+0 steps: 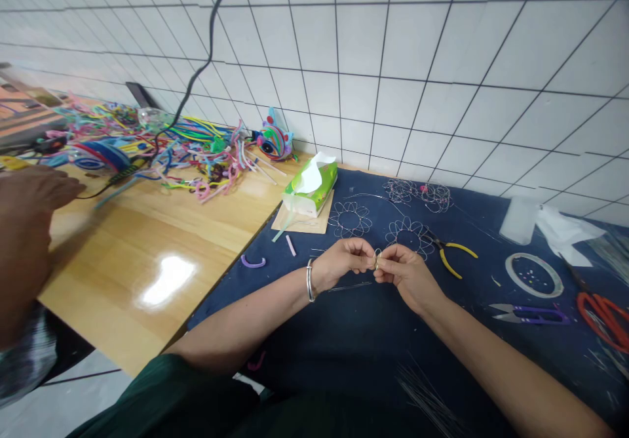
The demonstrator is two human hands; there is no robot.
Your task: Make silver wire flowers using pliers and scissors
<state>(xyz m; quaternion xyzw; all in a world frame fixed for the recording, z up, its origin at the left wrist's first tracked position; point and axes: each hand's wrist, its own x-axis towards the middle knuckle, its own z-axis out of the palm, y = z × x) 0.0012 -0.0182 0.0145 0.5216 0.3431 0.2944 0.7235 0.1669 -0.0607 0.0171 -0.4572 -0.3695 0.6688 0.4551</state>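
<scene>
Over the dark blue cloth [319,353], my left hand [344,262] and my right hand [409,273] meet fingertip to fingertip. Both pinch a small piece of looped wire [377,254]; the fingers hide much of it. Just beyond the hands lie two flower-shaped wire rings, one wire flower [350,219] at the left and another wire flower [409,233] at the right. Yellow-handled pliers [455,258] rest beside my right hand, their jaws near the right flower. Thin wire pieces [350,287] lie under my left hand.
A green tissue pack [314,185] stands on a wooden board [319,223]. Rightward are a tape ring [533,275], purple thread snips [533,315] and red-handled scissors [604,320]. Coloured pipe cleaners [196,153] cover the wooden table's back. Another person's hand [37,202] is at far left.
</scene>
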